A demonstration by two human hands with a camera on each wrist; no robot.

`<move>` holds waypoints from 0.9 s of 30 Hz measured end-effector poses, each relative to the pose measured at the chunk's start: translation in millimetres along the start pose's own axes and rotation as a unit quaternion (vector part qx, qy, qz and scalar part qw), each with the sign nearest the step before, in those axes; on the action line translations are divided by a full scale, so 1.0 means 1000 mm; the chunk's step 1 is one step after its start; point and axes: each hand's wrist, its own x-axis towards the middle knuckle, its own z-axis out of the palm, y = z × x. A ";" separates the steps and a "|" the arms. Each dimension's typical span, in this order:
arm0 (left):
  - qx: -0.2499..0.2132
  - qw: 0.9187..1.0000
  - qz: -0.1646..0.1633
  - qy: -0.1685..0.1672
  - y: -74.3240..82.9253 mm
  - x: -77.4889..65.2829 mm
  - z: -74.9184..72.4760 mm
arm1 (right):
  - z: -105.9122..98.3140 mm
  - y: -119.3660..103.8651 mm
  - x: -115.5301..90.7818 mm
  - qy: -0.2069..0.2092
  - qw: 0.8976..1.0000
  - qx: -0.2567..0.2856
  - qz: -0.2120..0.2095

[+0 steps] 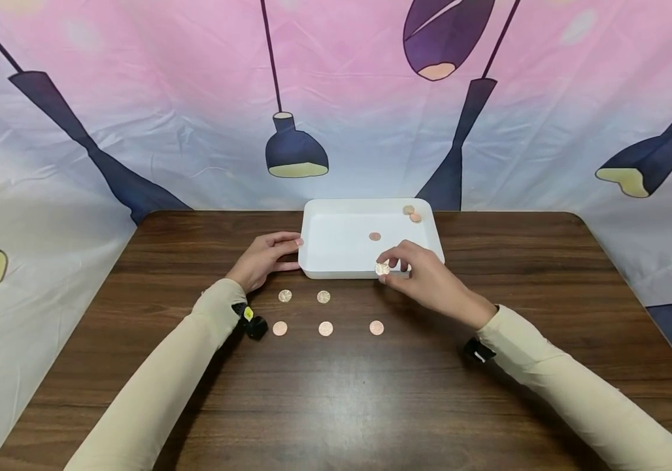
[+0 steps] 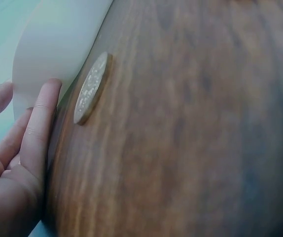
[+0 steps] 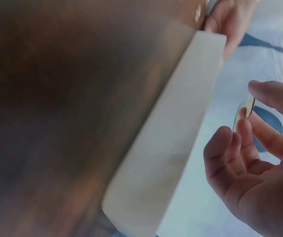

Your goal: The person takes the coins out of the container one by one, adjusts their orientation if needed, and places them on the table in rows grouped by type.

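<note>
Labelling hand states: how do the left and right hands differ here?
Contact: left hand touches the left end of the white tray; right hand pinches at least one coin over its near side.
Fingers: fairly straight on the left hand, curled on the right hand.
Shared: pale sleeves, black wrist gear.

The tray (image 1: 342, 239) is plain white, the table (image 1: 518, 261) dark brown with streaked wood grain. The three lower coins (image 1: 325, 328) are pinkish copper; the two upper coins (image 1: 323, 297) and the held coin (image 1: 382, 269) are pale gold. Both sleeves (image 1: 153, 373) are plain cream, the wrist mounts (image 1: 256, 328) black. The backdrop (image 1: 195, 72) fades from pink to pale blue, printed with navy, yellow-mouthed lamps (image 1: 296, 147).
</note>
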 end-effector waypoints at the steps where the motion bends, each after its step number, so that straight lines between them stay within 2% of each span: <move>1: 0.000 1.000 0.000 -0.001 0.000 0.000 0.000 | 0.002 -0.001 -0.002 -0.002 1.000 0.002 -0.001; 9: -0.004 1.000 0.005 -0.010 0.000 0.001 -0.001 | 0.020 0.001 -0.010 -0.036 0.999 0.004 -0.004; 17: -0.004 1.000 0.004 -0.001 -0.001 0.001 -0.001 | 0.029 -0.004 -0.011 -0.072 0.996 -0.055 -0.020; 27: -0.001 1.000 0.006 -0.005 0.000 0.000 -0.001 | 0.033 -0.009 -0.011 -0.121 0.987 -0.102 0.006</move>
